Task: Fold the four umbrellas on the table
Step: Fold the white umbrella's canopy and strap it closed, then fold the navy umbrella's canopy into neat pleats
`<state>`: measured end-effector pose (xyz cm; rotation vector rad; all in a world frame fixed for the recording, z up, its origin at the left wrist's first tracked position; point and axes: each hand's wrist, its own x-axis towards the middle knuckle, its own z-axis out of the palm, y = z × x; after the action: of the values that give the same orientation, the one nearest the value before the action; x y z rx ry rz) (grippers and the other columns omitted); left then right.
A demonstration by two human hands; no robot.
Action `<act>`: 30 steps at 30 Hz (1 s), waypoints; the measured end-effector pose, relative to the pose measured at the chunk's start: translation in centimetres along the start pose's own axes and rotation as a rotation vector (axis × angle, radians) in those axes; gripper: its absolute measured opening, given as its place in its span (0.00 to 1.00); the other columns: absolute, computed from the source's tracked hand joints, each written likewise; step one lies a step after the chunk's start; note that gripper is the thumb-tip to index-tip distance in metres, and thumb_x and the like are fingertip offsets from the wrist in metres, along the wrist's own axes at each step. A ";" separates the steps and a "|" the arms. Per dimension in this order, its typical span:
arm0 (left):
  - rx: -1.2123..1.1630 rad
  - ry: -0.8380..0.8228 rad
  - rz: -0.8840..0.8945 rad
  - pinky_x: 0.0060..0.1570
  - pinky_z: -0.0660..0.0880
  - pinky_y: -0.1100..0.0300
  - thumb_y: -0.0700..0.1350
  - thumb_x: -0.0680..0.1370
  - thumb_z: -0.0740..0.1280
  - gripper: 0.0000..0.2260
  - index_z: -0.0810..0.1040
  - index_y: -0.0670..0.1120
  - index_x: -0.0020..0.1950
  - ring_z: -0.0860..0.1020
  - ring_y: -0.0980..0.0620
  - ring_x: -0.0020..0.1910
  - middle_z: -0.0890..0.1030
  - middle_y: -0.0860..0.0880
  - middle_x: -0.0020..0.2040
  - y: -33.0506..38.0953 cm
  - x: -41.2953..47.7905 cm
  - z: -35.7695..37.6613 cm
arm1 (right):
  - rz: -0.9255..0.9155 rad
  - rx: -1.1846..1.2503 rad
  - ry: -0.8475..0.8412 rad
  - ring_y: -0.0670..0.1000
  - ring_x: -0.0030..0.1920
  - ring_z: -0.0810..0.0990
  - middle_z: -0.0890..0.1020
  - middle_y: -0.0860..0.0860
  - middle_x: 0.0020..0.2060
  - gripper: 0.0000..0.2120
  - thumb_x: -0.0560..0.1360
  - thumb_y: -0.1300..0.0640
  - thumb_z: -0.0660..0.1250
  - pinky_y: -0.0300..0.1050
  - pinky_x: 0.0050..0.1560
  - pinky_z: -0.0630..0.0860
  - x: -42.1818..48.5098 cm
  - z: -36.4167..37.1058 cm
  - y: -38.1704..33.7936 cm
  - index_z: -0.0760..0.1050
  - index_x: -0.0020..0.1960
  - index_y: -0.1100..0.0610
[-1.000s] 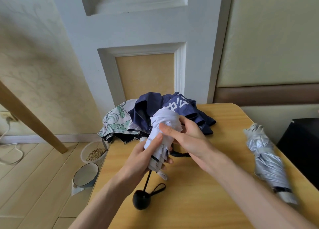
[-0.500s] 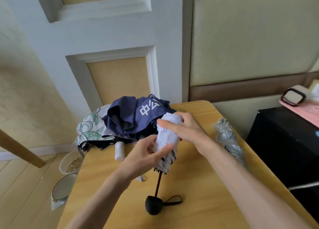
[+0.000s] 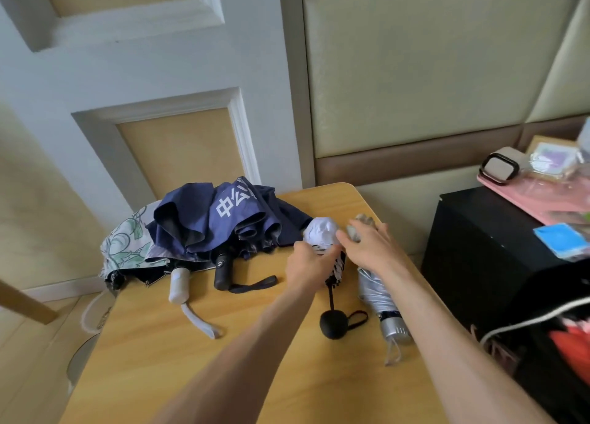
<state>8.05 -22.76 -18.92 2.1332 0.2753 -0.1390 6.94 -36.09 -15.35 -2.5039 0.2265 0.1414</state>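
On table, left hand gripping white umbrella

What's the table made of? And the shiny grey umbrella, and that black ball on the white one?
The table looks like wood or wood-look board: yellowish, faintly grained, smooth. The grey umbrella seems thin coated fabric; it creases and glints silver. The black ball, handle of the white umbrella, looks like matte plastic or rubber; can't tell which.
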 end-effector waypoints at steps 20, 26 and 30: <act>0.614 0.535 0.220 0.39 0.74 0.51 0.55 0.84 0.64 0.14 0.73 0.44 0.52 0.82 0.43 0.46 0.80 0.49 0.48 -5.7 -3.1 -15.4 | -0.188 -0.100 0.142 0.58 0.78 0.61 0.59 0.53 0.79 0.37 0.74 0.31 0.70 0.59 0.75 0.58 2.3 4.2 -3.3 0.68 0.78 0.43; 0.932 0.260 0.043 0.43 0.69 0.54 0.63 0.86 0.56 0.24 0.77 0.44 0.51 0.83 0.44 0.52 0.79 0.47 0.45 -7.1 -0.8 -15.2 | -0.449 0.022 0.408 0.61 0.72 0.71 0.74 0.57 0.69 0.26 0.77 0.42 0.75 0.62 0.72 0.66 2.3 6.2 -6.0 0.80 0.68 0.55; 0.667 0.191 0.060 0.50 0.70 0.52 0.57 0.86 0.60 0.20 0.76 0.40 0.62 0.80 0.41 0.61 0.79 0.43 0.59 -8.0 0.7 -14.7 | -0.504 0.288 0.244 0.53 0.73 0.71 0.74 0.50 0.70 0.25 0.82 0.41 0.67 0.48 0.72 0.68 3.0 5.7 -12.4 0.75 0.74 0.53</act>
<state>6.66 -6.11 -17.50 2.8220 0.3042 0.0146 12.00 -23.29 -13.31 -2.2076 -0.2719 -0.3766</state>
